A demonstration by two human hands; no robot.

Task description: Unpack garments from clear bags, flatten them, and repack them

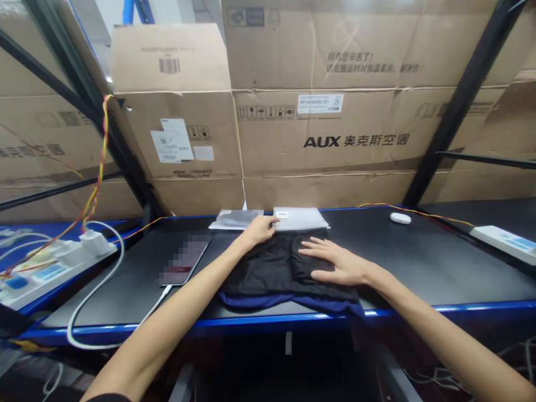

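Note:
A folded black garment (268,268) lies on the dark tabletop in front of me, with dark blue cloth (251,301) showing along its near edge and drooping at the right front corner. My right hand (335,262) rests flat on the garment's right side, fingers spread. At the far left edge of the cloth, my left hand (260,230) has its fingers curled in on the black fabric; their tips are partly hidden. Just beyond it lie two flat clear plastic packets, a greyish one (234,219) on the left and a whiter one (299,218) with a small label.
A phone (186,262) with a white cable lies left of my left forearm. Power strips (54,262) sit at far left and right (506,243). A small white case (400,218) stands toward the back right. Cardboard sheets (326,156) and black posts (458,106) close off the back.

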